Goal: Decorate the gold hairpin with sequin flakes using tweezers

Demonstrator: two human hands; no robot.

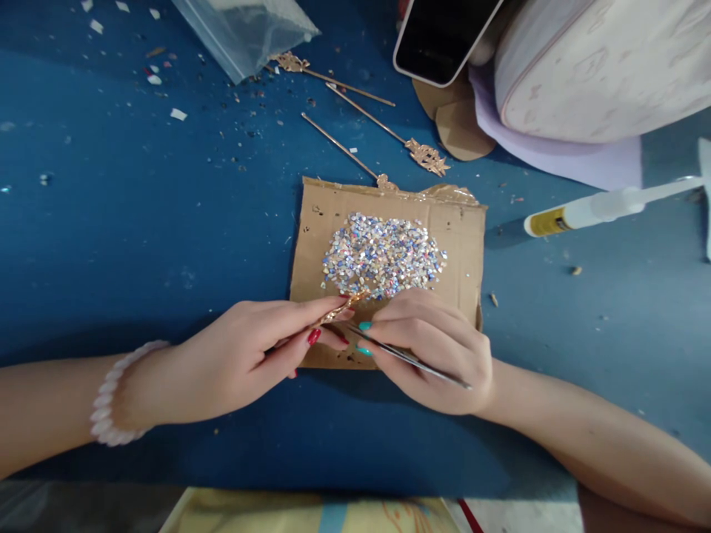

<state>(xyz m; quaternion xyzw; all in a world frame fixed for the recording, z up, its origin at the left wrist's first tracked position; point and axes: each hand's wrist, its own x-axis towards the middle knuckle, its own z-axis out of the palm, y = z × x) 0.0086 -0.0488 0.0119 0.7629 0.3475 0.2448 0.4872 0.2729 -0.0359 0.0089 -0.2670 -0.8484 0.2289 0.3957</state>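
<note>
My left hand (pixel 249 352), with a beaded bracelet at the wrist, pinches a gold metal ornament (pixel 338 311) between thumb and fingers. Tweezers (pixel 416 360) are gripped in my right hand (pixel 430 348), their tips reaching the ornament's near side. Whether the tips hold a chip is too small to tell. Both hands are over the front part of a cardboard piece (pixel 466 259). On it, just beyond the fingers, lies a heap of small shiny shell-like chips (pixel 383 252) in white, blue and pink.
Gold hairpin-like sticks (pixel 425 157) lie behind the cardboard, near a clear plastic bag (pixel 249 33). A phone (pixel 444 37) and a pale pouch (pixel 600 66) occupy the back right. A white bottle with a yellow label (pixel 583 211) is at right. Loose flakes dot the blue table (pixel 138 244).
</note>
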